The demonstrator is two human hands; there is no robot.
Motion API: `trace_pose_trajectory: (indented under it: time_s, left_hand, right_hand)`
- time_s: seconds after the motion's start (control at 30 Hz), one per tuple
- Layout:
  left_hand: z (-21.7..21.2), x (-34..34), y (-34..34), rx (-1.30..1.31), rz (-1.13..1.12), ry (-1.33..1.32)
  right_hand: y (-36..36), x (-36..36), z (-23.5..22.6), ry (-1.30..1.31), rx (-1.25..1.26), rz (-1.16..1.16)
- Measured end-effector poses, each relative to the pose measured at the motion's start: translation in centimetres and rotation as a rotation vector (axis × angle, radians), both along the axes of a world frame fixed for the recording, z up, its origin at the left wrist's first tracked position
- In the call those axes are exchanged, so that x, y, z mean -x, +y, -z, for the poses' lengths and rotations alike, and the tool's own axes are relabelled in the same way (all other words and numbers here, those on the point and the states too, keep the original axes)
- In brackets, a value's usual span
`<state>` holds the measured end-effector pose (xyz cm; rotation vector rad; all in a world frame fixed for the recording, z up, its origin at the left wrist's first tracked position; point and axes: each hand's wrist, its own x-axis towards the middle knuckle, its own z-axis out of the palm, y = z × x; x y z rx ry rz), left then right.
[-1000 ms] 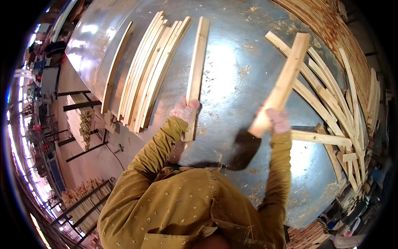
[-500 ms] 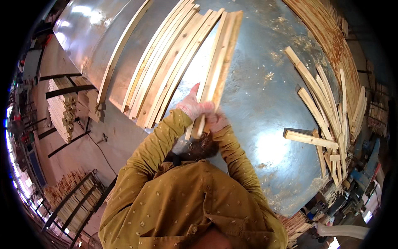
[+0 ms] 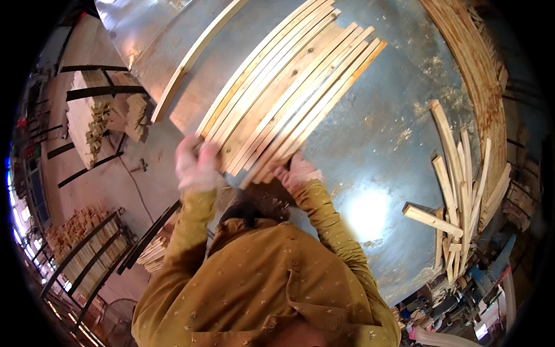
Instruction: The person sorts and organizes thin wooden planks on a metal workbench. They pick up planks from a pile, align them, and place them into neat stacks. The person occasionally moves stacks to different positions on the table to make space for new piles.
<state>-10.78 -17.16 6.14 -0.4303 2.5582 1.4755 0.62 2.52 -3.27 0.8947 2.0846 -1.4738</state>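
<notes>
Long pale wooden strips (image 3: pixel 272 98) lie side by side on a grey metal tabletop (image 3: pixel 376 133), slanting away to the upper right. My left hand (image 3: pixel 196 165), blurred, is at the near left corner of this row, its thumb and fingers apart. At the row's near right corner, my right hand (image 3: pixel 299 172) grips the outermost strips, with the thumb by their ends and the fingers along the side. The undersides of its fingers are hidden. Both hands wear pale, thin-looking gloves.
One separate strip (image 3: pixel 196 58) lies left of the row. A loose pile of strips (image 3: pixel 462 191) is at the right, beside a long brown board stack (image 3: pixel 477 75). Stacked timber (image 3: pixel 87 121) stands on black racks at left. Sawdust (image 3: pixel 404 136) dots the tabletop.
The strips held at the right have moved left against the others, narrowing the gap. My left hand has left them and shifted to the row's left side. The view has turned slightly.
</notes>
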Motion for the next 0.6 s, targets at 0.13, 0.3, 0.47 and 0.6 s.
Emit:
trace_pose_trajectory:
  time_s: [0.13,0.3,0.47,0.6]
  left_hand:
    - [7.9,-5.0,-10.8,0.167,-0.083,-0.355]
    - [8.1,-4.2,-4.5,0.275,-0.018,-0.230]
    - [9.3,-3.7,-2.5,0.034,0.078,-0.065]
    - [10.0,-5.3,-1.2,0.039,-0.057,-0.116]
  right_hand:
    - [5.6,2.3,-3.5,0.298,-0.350,-0.393]
    - [19.6,17.4,-7.1,0.763,-1.241,-0.448]
    - [19.3,29.2,-7.5,-0.222,-1.171,-0.712]
    - [18.0,28.7,-4.4,-0.140,-1.125,-0.651]
